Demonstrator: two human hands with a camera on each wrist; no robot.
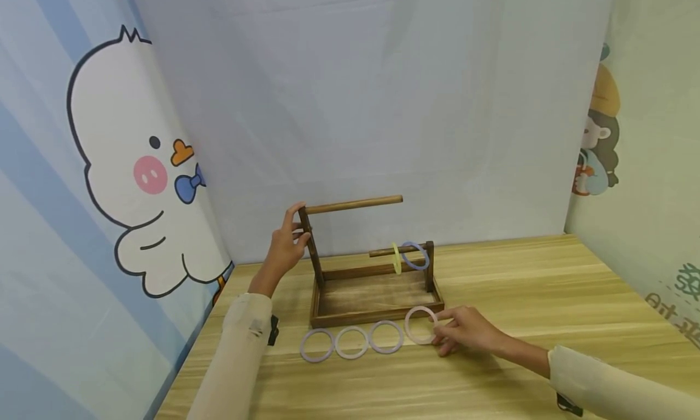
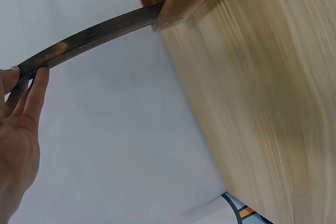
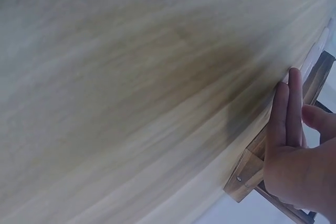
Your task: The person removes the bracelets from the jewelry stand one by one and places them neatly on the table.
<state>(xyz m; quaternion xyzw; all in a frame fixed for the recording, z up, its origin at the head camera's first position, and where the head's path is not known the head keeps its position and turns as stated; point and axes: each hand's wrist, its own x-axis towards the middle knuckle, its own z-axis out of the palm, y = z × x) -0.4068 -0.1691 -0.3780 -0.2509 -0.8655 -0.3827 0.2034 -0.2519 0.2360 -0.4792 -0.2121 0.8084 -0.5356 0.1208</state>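
Note:
A dark wooden rack [image 1: 377, 316] with a tray base stands on the table. My left hand [image 1: 284, 247] holds the upper part of its tall left post [image 1: 313, 253]; in the left wrist view, thumb and fingers grip the post [image 2: 94, 38]. My right hand [image 1: 470, 332] pinches the right edge of a pale ring [image 1: 421, 308] in front of the tray. Left of it lie a purple ring [image 1: 386, 351], a white ring [image 1: 352, 357] and another purple ring [image 1: 317, 360]. A yellow ring [image 1: 397, 265] and a blue ring [image 1: 418, 268] hang on the lower bar [image 1: 380, 253].
An upper bar [image 1: 355, 205] extends right from the tall post, carrying no ring. The short right post [image 1: 429, 268] supports the lower bar. The wood-grain table [image 1: 519, 274] meets a pale curtain [image 1: 383, 104] behind; printed cartoon sheets hang at both sides.

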